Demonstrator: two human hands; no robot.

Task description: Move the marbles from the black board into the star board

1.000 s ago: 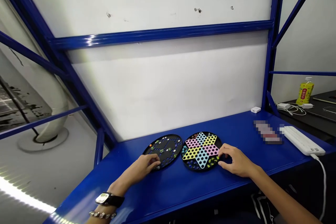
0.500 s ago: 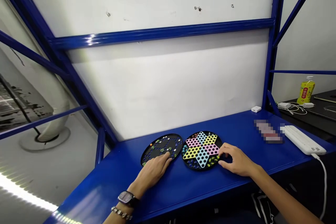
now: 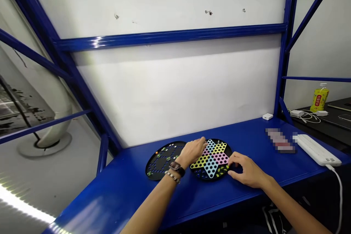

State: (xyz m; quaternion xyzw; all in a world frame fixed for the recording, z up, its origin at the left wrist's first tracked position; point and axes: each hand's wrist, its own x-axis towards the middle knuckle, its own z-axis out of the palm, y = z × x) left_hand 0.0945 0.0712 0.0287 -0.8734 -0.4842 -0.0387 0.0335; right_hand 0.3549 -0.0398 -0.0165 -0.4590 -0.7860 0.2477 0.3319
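A round black Chinese checkers board (image 3: 210, 167) with a pink, yellow and light-blue star lies on the blue table. Marbles sit in the pockets around its star, blue ones at lower left and yellow-green ones at lower right. My left hand (image 3: 193, 151), with a watch and a bead bracelet at the wrist, covers the star's upper left, its fingers bent down together; their tips are hidden. At the board's right rim my right hand (image 3: 244, 169) rests with thumb and fingers apart. Partly behind my left forearm lies a second round black board (image 3: 155, 166) holding a few marbles.
A blue metal frame (image 3: 170, 37) and white wall stand behind the blue table (image 3: 117, 186). To the right lie a blurred flat object (image 3: 280, 140), a white power bank (image 3: 315, 149) with a cable, and a small white adapter (image 3: 267, 116). Beyond stands a yellow bottle (image 3: 319, 98).
My left hand has moved right and up, from the dark board on the left to the upper left of the star board. My right hand has stayed at the rim.
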